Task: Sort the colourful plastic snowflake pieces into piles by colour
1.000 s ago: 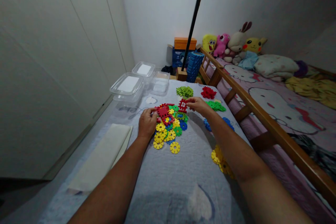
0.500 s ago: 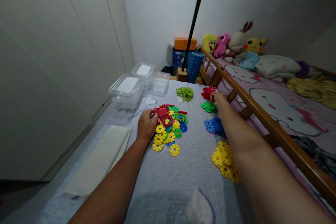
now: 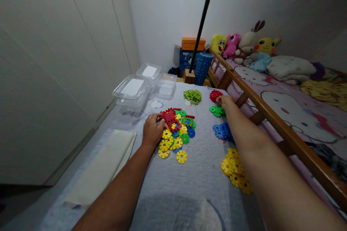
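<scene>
A mixed heap of plastic building pieces [image 3: 177, 142], with yellow, green, blue and red flower-shaped discs and square red pieces, lies on the cloth-covered surface. At its left edge is my left hand [image 3: 153, 129], fingers bent and closed around a red plastic piece [image 3: 165, 125]. Stretched out to the far right, my right hand [image 3: 225, 101] has its fingertips pressed together against the red pile [image 3: 215, 95]. Whatever they hold is hidden. Nearer along that side lie a green pile [image 3: 217, 111], a blue pile [image 3: 221, 131] and a yellow pile [image 3: 234, 168], the last two partly behind my right forearm.
A light green pile [image 3: 192, 96] sits at the far middle. Clear plastic boxes [image 3: 132, 90] stand at the back left, and a folded cream cloth [image 3: 104, 168] lies at left. A wooden bed rail [image 3: 252, 92] borders the right side. Behind stands a black pole [image 3: 202, 25].
The camera view has shifted slightly. My right hand stays at the red pile, which looks more compact now. My left hand remains at the heap's left edge.
</scene>
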`<state>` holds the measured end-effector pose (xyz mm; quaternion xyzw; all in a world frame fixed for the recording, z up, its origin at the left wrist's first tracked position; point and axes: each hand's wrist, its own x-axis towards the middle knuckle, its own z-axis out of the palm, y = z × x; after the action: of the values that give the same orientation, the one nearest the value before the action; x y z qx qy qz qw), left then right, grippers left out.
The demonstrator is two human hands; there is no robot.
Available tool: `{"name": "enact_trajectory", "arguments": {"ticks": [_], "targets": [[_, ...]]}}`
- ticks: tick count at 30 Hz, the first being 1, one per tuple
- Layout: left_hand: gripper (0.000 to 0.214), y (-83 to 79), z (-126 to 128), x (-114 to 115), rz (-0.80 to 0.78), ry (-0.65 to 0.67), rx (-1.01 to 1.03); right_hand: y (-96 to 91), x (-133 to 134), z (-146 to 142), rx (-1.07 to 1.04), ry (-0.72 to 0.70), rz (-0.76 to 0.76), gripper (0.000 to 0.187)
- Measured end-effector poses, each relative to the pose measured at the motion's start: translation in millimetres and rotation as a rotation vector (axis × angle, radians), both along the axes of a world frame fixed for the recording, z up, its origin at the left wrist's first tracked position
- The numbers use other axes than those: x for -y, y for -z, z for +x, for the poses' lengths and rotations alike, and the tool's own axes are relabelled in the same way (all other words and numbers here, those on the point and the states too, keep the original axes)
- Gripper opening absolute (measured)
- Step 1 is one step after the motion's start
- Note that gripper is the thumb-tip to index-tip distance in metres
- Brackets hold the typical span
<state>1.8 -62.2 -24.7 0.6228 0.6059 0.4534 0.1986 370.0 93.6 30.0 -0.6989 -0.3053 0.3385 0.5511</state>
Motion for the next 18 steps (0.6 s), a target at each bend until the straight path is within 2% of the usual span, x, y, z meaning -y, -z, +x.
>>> {"name": "enact_trajectory", "arguments": {"ticks": [5, 11, 15, 18], "targets": [[0.020, 1.7, 0, 0, -0.007, 0.009, -0.001, -5.1, 7, -6, -0.058, 0.111, -0.064, 0.017], [0.021, 2.2, 0, -1, -0.009, 0.002, -0.009, -9.4, 26, -16, -0.056, 0.096, -0.024, 0.018], [0.021, 2.2, 0, -1, 0.002, -0.008, -0.016, -13.5, 40, -33, -0.038, -0.012, 0.002, 0.017], [0.022, 2.3, 0, -1, 0.009, -0.021, 0.002, -17.2, 55, -58, 0.045, -0.247, 0.020, 0.016]]}}
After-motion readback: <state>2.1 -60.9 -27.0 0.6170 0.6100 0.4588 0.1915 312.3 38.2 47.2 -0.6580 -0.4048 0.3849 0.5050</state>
